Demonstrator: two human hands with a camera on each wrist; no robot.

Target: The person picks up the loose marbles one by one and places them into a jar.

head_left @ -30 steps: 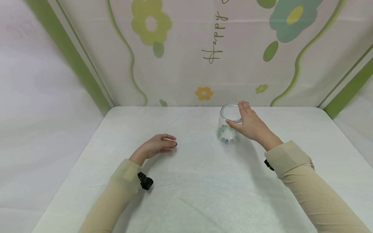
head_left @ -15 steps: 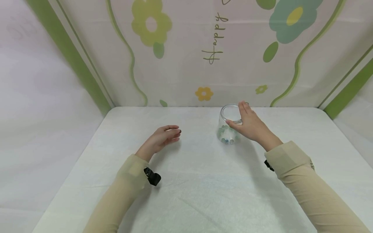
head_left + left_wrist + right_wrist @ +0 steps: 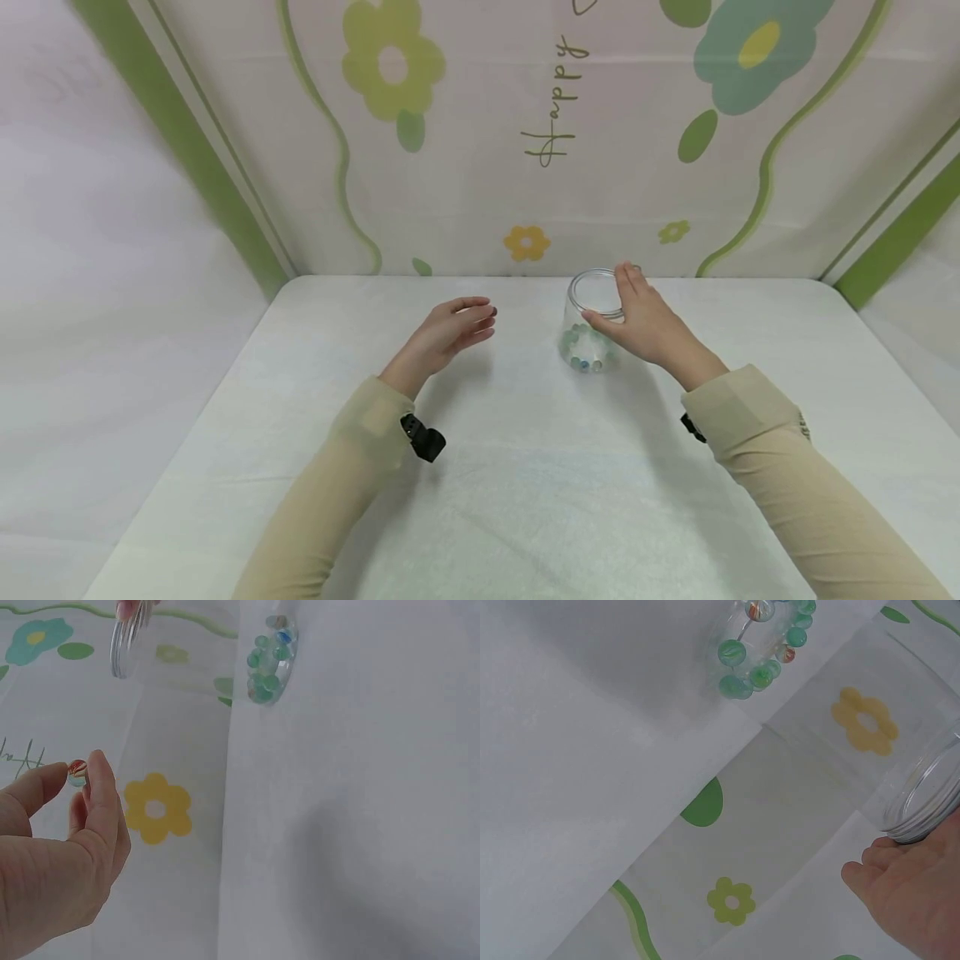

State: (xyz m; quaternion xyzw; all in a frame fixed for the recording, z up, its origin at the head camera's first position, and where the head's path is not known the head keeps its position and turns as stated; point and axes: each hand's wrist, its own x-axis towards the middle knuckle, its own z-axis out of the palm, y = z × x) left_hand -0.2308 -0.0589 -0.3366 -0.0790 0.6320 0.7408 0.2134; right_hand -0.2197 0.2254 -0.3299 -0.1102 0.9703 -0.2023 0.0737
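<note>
My left hand [image 3: 450, 333] is above the table, left of the jar, with a small glass marble [image 3: 77, 773] pinched between thumb and fingertips. Red and pale colours show inside the marble. A clear jar [image 3: 573, 312] stands upright near the table's back edge, apart from the left hand. Around its bottom lie several marbles [image 3: 266, 682], mostly green, with a blue one among them. My right hand [image 3: 648, 321] holds the jar near its rim from the right, thumb on the near side and fingers toward the back. Part of the rim is hidden behind that hand.
A white cloth covers the table [image 3: 525, 483]. Right behind the jar rises a backdrop [image 3: 465, 192] printed with flowers and lettering. White side walls [image 3: 112, 333] flank the table. A black wrist camera [image 3: 423, 437] is strapped to the left sleeve.
The left hand has moved right and toward the back, nearer the jar, with the marble still pinched. The right hand and the jar have stayed in place.
</note>
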